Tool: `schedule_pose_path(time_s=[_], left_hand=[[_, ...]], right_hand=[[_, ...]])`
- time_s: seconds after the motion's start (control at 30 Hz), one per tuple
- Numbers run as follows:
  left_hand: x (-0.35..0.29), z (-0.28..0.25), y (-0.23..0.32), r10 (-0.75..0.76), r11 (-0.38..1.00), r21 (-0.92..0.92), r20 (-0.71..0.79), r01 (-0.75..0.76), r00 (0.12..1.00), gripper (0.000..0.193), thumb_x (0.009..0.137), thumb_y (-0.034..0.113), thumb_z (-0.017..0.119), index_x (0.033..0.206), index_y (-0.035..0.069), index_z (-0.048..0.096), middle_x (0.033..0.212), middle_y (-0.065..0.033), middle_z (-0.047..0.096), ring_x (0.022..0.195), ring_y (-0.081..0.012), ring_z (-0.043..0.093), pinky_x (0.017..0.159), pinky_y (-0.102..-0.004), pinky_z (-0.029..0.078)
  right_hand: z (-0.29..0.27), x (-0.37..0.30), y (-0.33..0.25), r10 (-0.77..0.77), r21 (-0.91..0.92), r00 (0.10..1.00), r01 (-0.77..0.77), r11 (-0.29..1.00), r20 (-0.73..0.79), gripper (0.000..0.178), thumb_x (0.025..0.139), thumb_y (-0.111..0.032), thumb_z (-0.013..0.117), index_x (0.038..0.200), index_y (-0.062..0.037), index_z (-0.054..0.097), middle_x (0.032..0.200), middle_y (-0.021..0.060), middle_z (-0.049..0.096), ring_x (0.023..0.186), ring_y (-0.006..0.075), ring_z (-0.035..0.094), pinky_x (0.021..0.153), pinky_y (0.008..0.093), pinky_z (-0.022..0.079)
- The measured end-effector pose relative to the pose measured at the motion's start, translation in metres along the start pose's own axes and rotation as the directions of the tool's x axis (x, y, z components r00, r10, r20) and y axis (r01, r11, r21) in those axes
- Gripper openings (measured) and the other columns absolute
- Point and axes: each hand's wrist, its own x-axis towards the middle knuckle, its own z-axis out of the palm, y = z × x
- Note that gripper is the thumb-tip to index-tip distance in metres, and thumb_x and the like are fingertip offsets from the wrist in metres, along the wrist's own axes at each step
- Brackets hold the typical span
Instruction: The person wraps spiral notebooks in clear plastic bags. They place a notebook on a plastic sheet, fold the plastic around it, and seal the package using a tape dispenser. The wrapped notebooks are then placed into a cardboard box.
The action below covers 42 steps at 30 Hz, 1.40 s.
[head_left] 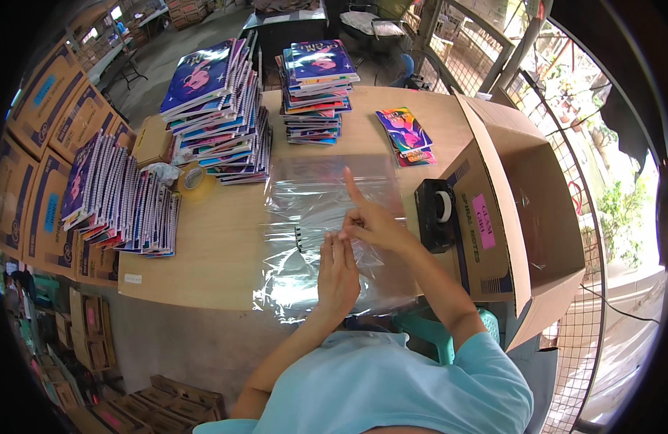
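Observation:
Clear plastic bags or sheets (pixel 290 206) lie in a shiny, wrinkled pile on the table before me. Over them, my left hand (pixel 339 278) is flat, its fingers straight and close together. My right hand (pixel 370 223) meets the left fingertips. Its index finger stretches out over the plastic, while the other fingers curl by the thumb; I see nothing held in either hand. A short black coil-like strip (pixel 298 239) shows on the plastic left of my hands. A black tape dispenser (pixel 434 228) with a white roll stands to the right.
Tall stacks of spiral notebooks stand at the left (pixel 124 195), back left (pixel 218 116) and back middle (pixel 319 94). Several small notebooks (pixel 405 134) lie at the back right. An open carton (pixel 486 224) is on the right. Yellowish tape (pixel 196 182) lies left; closed cartons (pixel 52 188) are piled beyond.

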Motion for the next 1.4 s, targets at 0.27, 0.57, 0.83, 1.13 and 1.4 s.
schedule_pose_path(time_s=[0.27,0.57,0.83,1.13,1.4], left_hand=[[0.001,-0.029,-0.001,-0.017,0.991,-0.134,0.016,0.019,1.000,0.071,0.069,-0.006,0.057,0.137,-0.004,0.038,0.129,-0.0250,0.046,0.125,-0.0382,0.042,0.107,-0.0551,0.028],[0.044,-0.088,-0.042,0.105,0.816,-0.517,-0.307,-0.259,0.946,0.064,0.083,0.007,0.067,0.141,0.009,0.038,0.098,-0.0067,0.065,0.092,-0.0182,0.062,0.106,-0.0417,0.034],[0.008,-0.066,-0.084,-0.011,0.860,-0.497,-0.243,-0.115,0.970,0.085,0.063,0.031,0.086,0.130,0.005,0.040,0.139,-0.0188,0.033,0.130,-0.0348,0.032,0.106,-0.0493,0.030],[0.034,-0.034,-0.101,-0.223,0.687,-0.700,0.048,0.192,0.974,0.020,0.067,0.009,0.081,0.069,0.005,0.062,0.128,-0.0147,0.051,0.107,-0.0238,0.057,0.088,-0.0371,0.046],[0.050,-0.021,-0.113,-0.284,0.443,-0.833,0.220,0.331,0.933,0.046,0.067,-0.002,0.075,0.109,0.005,0.056,0.104,-0.0116,0.063,0.093,-0.0200,0.060,0.083,-0.0313,0.047]], right_hand=[[0.014,0.028,0.000,0.173,-0.653,0.958,-0.283,0.703,-0.230,0.106,0.072,-0.029,0.078,0.149,-0.0079,0.008,0.067,0.0183,0.060,0.057,0.0365,0.056,0.061,0.0407,0.048],[0.008,-0.039,0.001,-0.422,-0.772,0.903,0.215,0.599,-0.076,0.045,0.068,-0.021,0.081,0.109,-0.0135,0.064,0.102,0.0099,0.059,0.097,0.0250,0.056,0.085,0.0348,0.045],[-0.005,-0.045,0.017,-0.233,-0.222,0.886,0.152,0.963,-0.401,0.036,0.067,-0.022,0.083,0.092,-0.0038,0.065,0.134,0.0140,0.043,0.121,0.0265,0.045,0.097,0.0406,0.039],[0.020,-0.017,0.065,0.190,0.281,0.857,-0.056,0.958,-0.479,0.019,0.065,-0.005,0.081,0.066,-0.0034,0.062,0.134,0.0122,0.044,0.110,0.0233,0.052,0.092,0.0365,0.042],[0.019,-0.010,0.083,0.173,0.250,0.838,-0.045,0.967,-0.517,0.018,0.066,0.004,0.077,0.077,-0.0025,0.064,0.111,0.0075,0.055,0.090,0.0131,0.057,0.078,0.0231,0.047]])
